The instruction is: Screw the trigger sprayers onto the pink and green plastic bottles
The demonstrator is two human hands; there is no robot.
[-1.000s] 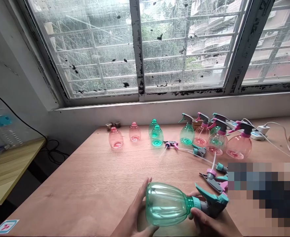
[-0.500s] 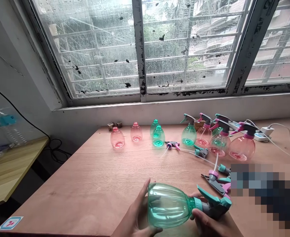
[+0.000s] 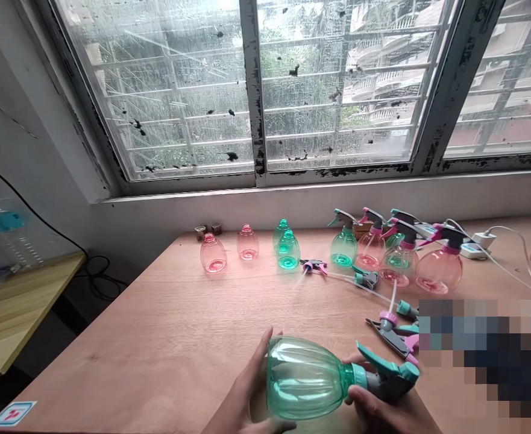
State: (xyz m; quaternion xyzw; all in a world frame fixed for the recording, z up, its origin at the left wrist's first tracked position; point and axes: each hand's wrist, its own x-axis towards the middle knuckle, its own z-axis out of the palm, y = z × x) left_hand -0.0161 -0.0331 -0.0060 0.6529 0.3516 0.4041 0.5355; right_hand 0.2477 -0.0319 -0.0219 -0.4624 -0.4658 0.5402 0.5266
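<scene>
Both hands stay closed in a firm grip on a clear teal spray bottle (image 3: 299, 378), the left hand (image 3: 247, 386) cupping its body and the right hand (image 3: 378, 413) wrapped near its neck, below the trigger head (image 3: 389, 380), at the near side of the plywood tabletop (image 3: 157, 343). Little has changed: the bottle has only turned slightly. Loose trigger sprayers (image 3: 392, 337) lie just beyond it.

place: makeshift workroom | signs: plywood table (image 3: 157, 325), barred window (image 3: 179, 102) (grimy glass (image 3: 337, 90)), rows of spray bottles (image 3: 344, 248)
</scene>
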